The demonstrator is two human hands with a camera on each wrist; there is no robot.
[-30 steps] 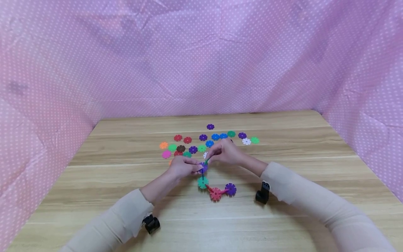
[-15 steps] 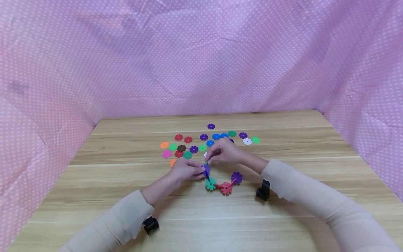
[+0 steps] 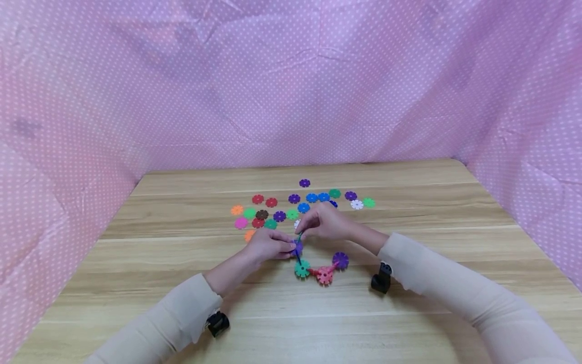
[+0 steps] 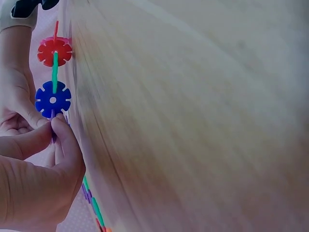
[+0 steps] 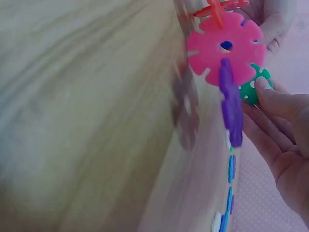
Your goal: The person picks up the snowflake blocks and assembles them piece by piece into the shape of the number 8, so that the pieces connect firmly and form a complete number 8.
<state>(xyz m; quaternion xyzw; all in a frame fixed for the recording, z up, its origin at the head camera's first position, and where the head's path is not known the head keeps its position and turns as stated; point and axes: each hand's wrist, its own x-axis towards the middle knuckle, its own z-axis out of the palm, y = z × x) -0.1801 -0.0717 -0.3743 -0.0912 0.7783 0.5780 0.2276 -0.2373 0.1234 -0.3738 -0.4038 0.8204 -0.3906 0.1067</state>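
My left hand pinches a purple notched snowflake disc between thumb and fingers. From it runs a chain of interlocked discs: a blue disc, a teal disc, a red disc, a pink disc and a purple end disc. Thumb and fingers of my right hand pinch a green disc right at the upper edge of the held purple disc. In the head view that green disc shows only as a thin edge.
Loose snowflake discs lie scattered behind the hands, among them a brown disc, a magenta disc and a white disc. They rest on a wood-grain table. A pink dotted cloth hangs around the table's back and sides.
The chain's loose end has swung to the right and a little away from me, then dropped slightly back. My left hand has shifted slightly right; both hands keep their pinch.
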